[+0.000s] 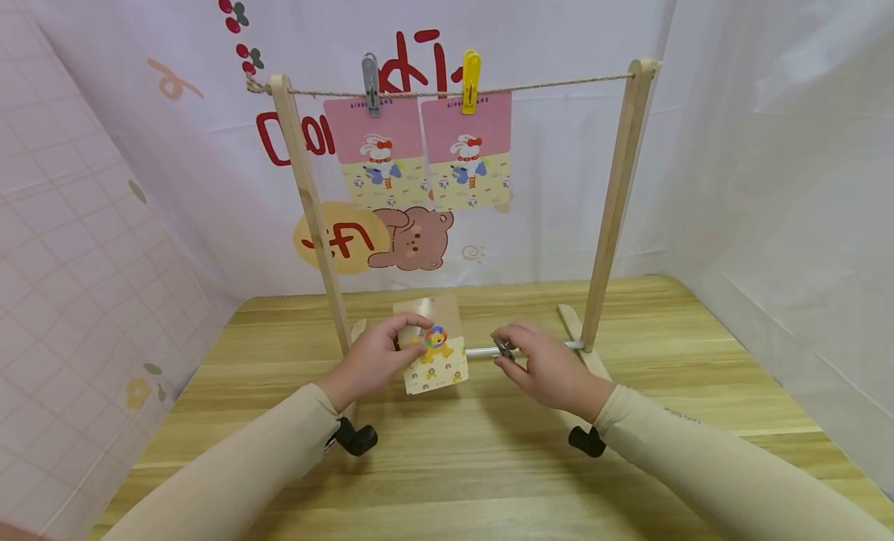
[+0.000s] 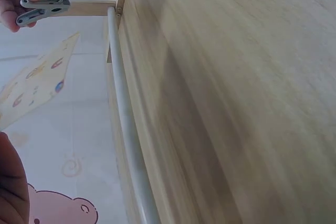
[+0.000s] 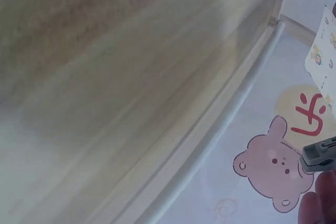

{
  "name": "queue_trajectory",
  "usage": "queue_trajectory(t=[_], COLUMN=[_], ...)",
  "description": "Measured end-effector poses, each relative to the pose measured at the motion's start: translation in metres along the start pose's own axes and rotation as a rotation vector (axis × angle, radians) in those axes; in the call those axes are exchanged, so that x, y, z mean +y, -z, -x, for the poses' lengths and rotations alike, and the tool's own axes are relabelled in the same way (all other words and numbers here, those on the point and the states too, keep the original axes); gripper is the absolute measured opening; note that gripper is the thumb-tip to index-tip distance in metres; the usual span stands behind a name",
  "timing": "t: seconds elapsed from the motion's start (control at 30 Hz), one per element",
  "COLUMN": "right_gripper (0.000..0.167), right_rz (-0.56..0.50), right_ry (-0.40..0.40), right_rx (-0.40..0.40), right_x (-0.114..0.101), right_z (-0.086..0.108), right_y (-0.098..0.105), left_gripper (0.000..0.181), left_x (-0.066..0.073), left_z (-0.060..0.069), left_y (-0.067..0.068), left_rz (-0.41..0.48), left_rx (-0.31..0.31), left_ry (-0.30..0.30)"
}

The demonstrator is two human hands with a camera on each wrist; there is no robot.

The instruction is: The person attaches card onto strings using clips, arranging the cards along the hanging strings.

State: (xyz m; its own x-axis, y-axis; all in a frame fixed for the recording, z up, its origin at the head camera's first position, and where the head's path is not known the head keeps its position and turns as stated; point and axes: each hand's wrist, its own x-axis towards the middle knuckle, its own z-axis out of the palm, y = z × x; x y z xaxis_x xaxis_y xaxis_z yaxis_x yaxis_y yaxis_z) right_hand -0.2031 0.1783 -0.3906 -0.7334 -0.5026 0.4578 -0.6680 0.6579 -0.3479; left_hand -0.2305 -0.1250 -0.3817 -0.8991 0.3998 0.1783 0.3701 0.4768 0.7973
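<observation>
My left hand [image 1: 380,353] pinches a card [image 1: 436,374] printed with a yellow lion, holding it above the table in the head view. To its right, my right hand [image 1: 555,366] grips a grey clothespin [image 1: 504,349] between thumb and fingers. The clothespin and the card are apart. In the left wrist view the clothespin [image 2: 44,9] shows its handles between the fingers, and the card [image 2: 39,82] hangs tilted. Two pink and yellow rabbit cards hang from the rope [image 1: 559,84], the left one under a grey clothespin [image 1: 371,83], the right one under a yellow clothespin [image 1: 471,83].
Two wooden posts hold up the rope, a left post [image 1: 307,192] and a right post [image 1: 618,199]. A white rod [image 1: 482,352] joins them low down, behind my hands. The stand is on a wood-grain table [image 1: 447,479]; a printed cloth [image 1: 559,238] hangs behind.
</observation>
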Motion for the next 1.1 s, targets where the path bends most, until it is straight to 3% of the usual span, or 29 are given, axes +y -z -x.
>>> queue_trajectory(t=[0.33,0.6,0.9,1.1], right_gripper=[0.028,0.028,0.026,0.026], right_rz=[-0.048,-0.087,-0.166,-0.162], right_ry=[0.034,0.029,0.022,0.041], right_rx=[0.096,0.129,0.166,0.202], right_x=[0.006,0.007,0.004,0.004], right_z=[-0.001,-0.003,-0.005,-0.006], right_y=[0.004,0.011,0.019,0.023], left_gripper=[0.032,0.029,0.032,0.036], left_x=[0.009,0.014,0.02,0.025], left_z=[-0.004,-0.008,-0.009,-0.012], left_y=[-0.002,-0.003,-0.005,-0.007], left_rz=[0.032,0.012,0.043,0.032], left_rx=[0.027,0.059,0.045,0.037], left_ry=[-0.014,-0.028,-0.048,-0.069])
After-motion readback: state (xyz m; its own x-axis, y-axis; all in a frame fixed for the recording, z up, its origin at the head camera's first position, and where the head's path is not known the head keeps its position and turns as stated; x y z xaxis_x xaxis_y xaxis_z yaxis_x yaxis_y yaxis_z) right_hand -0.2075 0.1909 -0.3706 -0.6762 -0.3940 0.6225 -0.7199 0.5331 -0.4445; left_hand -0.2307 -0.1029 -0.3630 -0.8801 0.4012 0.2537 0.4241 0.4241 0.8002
